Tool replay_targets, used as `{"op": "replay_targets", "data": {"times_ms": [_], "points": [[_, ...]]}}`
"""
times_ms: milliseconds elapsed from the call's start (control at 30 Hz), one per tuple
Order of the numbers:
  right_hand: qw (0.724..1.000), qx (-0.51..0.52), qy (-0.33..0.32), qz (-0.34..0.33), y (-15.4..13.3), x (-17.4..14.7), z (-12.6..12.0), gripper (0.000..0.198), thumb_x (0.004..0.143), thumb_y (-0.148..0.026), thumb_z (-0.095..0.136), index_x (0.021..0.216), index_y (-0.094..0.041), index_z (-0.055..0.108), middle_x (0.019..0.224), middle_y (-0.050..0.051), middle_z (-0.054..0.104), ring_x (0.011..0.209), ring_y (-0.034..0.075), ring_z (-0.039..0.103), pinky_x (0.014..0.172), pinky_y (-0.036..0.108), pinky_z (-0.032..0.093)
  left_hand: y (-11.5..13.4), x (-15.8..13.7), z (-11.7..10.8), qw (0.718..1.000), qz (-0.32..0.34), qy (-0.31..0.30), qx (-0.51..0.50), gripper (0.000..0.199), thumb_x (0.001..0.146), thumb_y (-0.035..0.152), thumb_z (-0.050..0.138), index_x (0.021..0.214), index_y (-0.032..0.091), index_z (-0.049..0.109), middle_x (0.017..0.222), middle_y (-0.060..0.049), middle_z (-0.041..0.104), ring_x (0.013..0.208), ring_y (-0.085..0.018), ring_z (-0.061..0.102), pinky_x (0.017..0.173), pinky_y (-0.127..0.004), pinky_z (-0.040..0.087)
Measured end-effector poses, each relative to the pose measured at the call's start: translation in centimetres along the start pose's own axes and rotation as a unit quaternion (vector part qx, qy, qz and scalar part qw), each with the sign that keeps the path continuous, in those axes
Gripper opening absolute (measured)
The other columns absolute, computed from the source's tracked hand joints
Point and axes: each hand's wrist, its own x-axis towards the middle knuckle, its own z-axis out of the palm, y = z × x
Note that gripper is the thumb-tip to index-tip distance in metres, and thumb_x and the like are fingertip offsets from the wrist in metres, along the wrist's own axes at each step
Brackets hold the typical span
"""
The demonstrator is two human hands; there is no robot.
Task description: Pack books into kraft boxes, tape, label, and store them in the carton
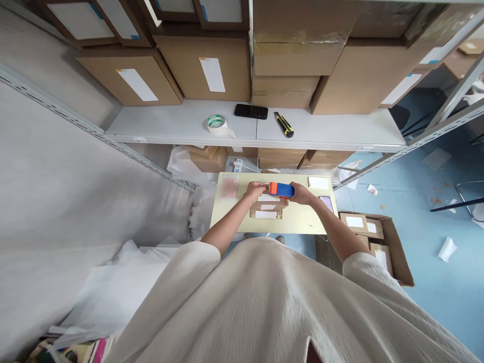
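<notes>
My right hand (301, 193) is closed around the blue end of a blue and orange tape dispenser (283, 190), held level above the table. My left hand (255, 189) is closed at the dispenser's orange front end, its fingertips pinched together by the metal edge. What lies between those fingertips is too small to make out. Just below the dispenser, small cardboard boxes (267, 206) with white labels sit on the pale yellow table (302, 217). The dispenser and my hands partly hide the boxes' far side.
On the grey shelf (166, 121) lie a tape roll (218, 124), a black phone (251, 111) and a utility knife (283, 124). Another phone (325, 203) and white labels (318, 182) rest at the table's right. An open carton (401, 257) holds several small boxes.
</notes>
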Motion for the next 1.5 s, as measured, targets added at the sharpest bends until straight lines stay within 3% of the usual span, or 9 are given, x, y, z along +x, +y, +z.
{"op": "replay_targets", "data": {"times_ms": [100,267,467,667,867,1167,1500], "points": [[1.000,-0.007,-0.009,0.000,-0.7,0.0,-0.5,0.048,0.076,-0.032,0.092,0.114,-0.024,0.064,0.113,0.012,0.080,0.092,0.027,0.071,0.072,0.032,0.050,0.7,-0.1,-0.5,0.999,-0.040,0.003,-0.014,0.012,0.073,0.020,0.093,0.074,0.022,0.082,0.081,-0.005,0.083,0.083,-0.024,0.079,0.077,-0.033,0.061],[0.999,-0.024,-0.021,-0.012,-1.8,0.2,-2.1,0.055,0.076,-0.041,0.099,0.119,-0.026,0.067,0.117,0.014,0.082,0.096,0.031,0.074,0.072,0.034,0.051,1.5,0.2,-1.7,0.998,-0.048,-0.008,-0.042,0.013,0.071,0.013,0.090,0.071,0.021,0.080,0.079,-0.005,0.082,0.084,-0.023,0.079,0.081,-0.032,0.062],[0.998,-0.052,-0.027,-0.016,-3.4,0.4,-3.7,0.059,0.077,-0.050,0.100,0.121,-0.026,0.068,0.114,0.015,0.082,0.095,0.034,0.076,0.074,0.036,0.051,1.4,0.7,-3.4,0.998,-0.041,-0.008,-0.044,0.016,0.068,0.018,0.095,0.070,0.021,0.079,0.077,-0.005,0.081,0.081,-0.022,0.077,0.077,-0.030,0.062],[0.995,-0.079,-0.058,-0.014,-4.7,0.4,-4.5,0.065,0.072,-0.064,0.103,0.114,-0.027,0.071,0.104,0.014,0.083,0.087,0.033,0.075,0.071,0.037,0.049,0.1,1.2,-5.4,0.998,-0.042,0.013,-0.050,0.017,0.068,0.020,0.092,0.066,0.021,0.075,0.073,-0.002,0.076,0.076,-0.019,0.074,0.075,-0.029,0.059],[0.984,-0.153,-0.088,0.030,-3.6,0.0,-5.8,0.061,0.080,-0.066,0.095,0.118,-0.025,0.070,0.111,0.015,0.084,0.095,0.034,0.078,0.073,0.036,0.051,-2.9,1.2,-9.1,0.997,-0.058,0.032,-0.045,0.019,0.066,0.012,0.084,0.060,0.020,0.068,0.061,0.001,0.064,0.065,-0.014,0.062,0.062,-0.024,0.047],[0.971,-0.209,-0.103,0.043,-4.2,0.6,-3.9,0.055,0.090,-0.050,0.088,0.132,-0.024,0.066,0.128,0.017,0.082,0.107,0.033,0.079,0.079,0.035,0.056,-5.7,1.3,-8.5,0.993,-0.074,0.051,-0.072,0.014,0.067,0.009,0.077,0.063,0.020,0.069,0.066,0.000,0.069,0.072,-0.015,0.065,0.068,-0.025,0.050],[0.955,-0.277,-0.097,0.044,-5.8,1.9,-2.5,0.051,0.096,-0.054,0.081,0.132,-0.022,0.064,0.129,0.018,0.081,0.112,0.035,0.078,0.089,0.038,0.056,-8.2,2.3,-9.0,0.993,-0.064,0.070,-0.070,0.012,0.072,0.012,0.076,0.067,0.021,0.070,0.072,-0.002,0.074,0.081,-0.021,0.073,0.076,-0.029,0.056]]}}
